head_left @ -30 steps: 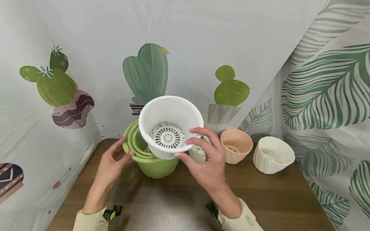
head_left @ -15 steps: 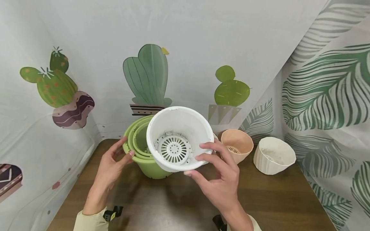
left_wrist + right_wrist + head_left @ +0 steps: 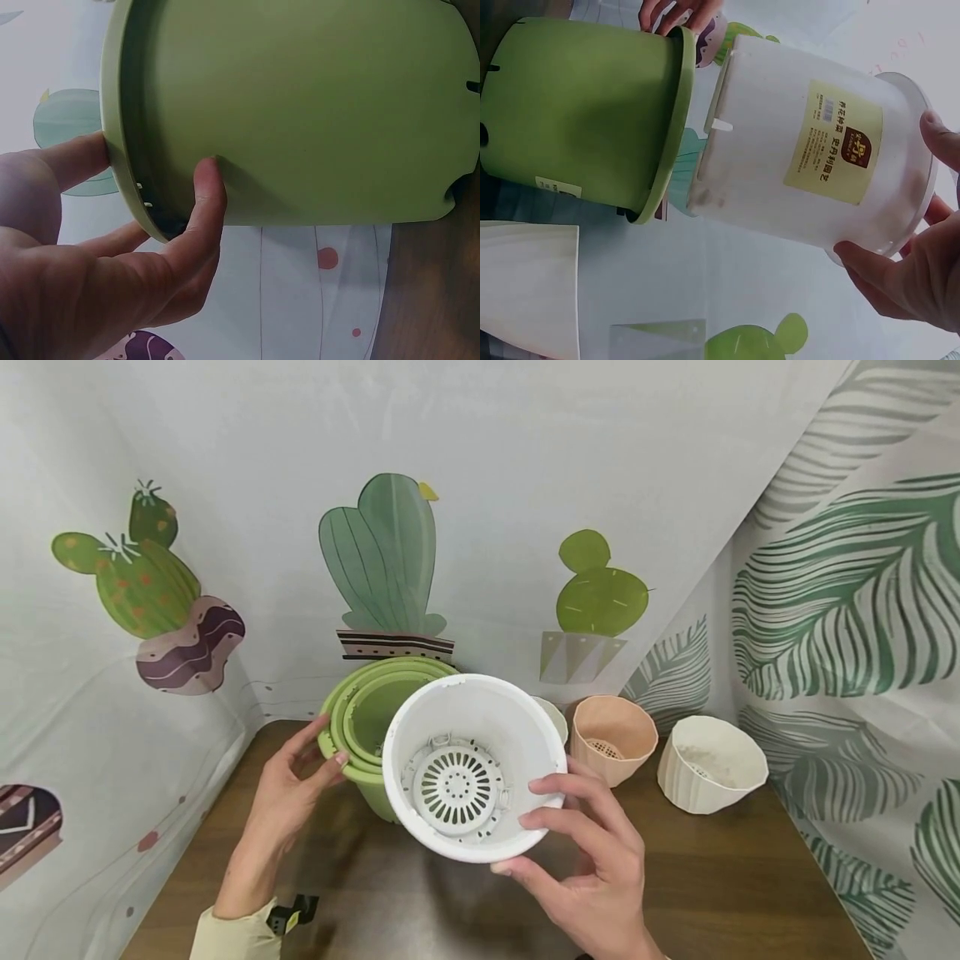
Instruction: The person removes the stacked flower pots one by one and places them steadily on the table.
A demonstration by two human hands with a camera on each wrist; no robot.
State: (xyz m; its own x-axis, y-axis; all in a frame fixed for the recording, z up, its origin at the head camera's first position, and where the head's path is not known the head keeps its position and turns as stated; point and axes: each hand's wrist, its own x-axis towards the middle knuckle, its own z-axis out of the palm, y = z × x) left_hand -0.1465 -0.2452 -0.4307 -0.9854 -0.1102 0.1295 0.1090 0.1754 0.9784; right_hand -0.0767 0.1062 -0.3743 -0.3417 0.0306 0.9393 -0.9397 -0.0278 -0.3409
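Our right hand (image 3: 592, 868) pinches the near rim of a white pot (image 3: 468, 764), thumb inside and fingers curled underneath, holding it tipped toward us above the table (image 3: 720, 885). We can see into the pot, down to the round slotted grate (image 3: 455, 787) at its bottom. From the right wrist view, the same pot (image 3: 810, 157) shows a yellow label (image 3: 832, 142) on its side, and our fingers (image 3: 900, 277) wrap its rim.

Our left hand (image 3: 288, 785) rests against the left side of a green pot (image 3: 367, 727), thumb on the wall and fingers at the rim, not closed around it. The left wrist view shows the thumb (image 3: 206, 195) pressed to that green wall (image 3: 315, 105). The green pot stands on the table just behind and left of the white one, with more green pots nested inside.

To the right stand a peach pot (image 3: 611, 735) and a cream ribbed pot (image 3: 708, 764). A small white pot (image 3: 553, 717) peeks out behind the held one. Cactus-print (image 3: 382, 556) and leaf-print (image 3: 847, 610) curtains hang behind.
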